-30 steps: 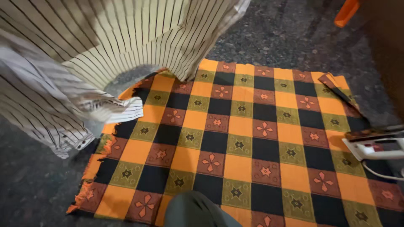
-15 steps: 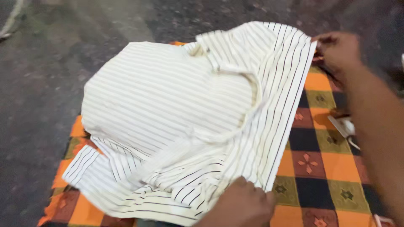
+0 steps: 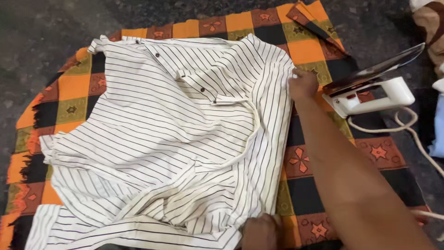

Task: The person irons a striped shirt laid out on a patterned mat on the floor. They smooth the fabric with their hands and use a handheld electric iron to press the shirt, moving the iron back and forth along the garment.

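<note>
A dark speckled stone floor (image 3: 41, 28) is seen on all sides. On it is spread a woven cloth mat chequered in orange, black, olive and brown (image 3: 296, 51), one far corner folded over. At the right edge a brown patterned fabric (image 3: 428, 23) and a pale blue cloth (image 3: 437, 125) are partly shown. The light is dim and warm.

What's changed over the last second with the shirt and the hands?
The striped shirt, hanging in the air a second ago, has come down and now lies spread on the checked cloth. The right hand grips its far edge and the left hand its near edge, both further toward the person than before. The cloth stayed on the floor, with the iron at its right edge.
</note>
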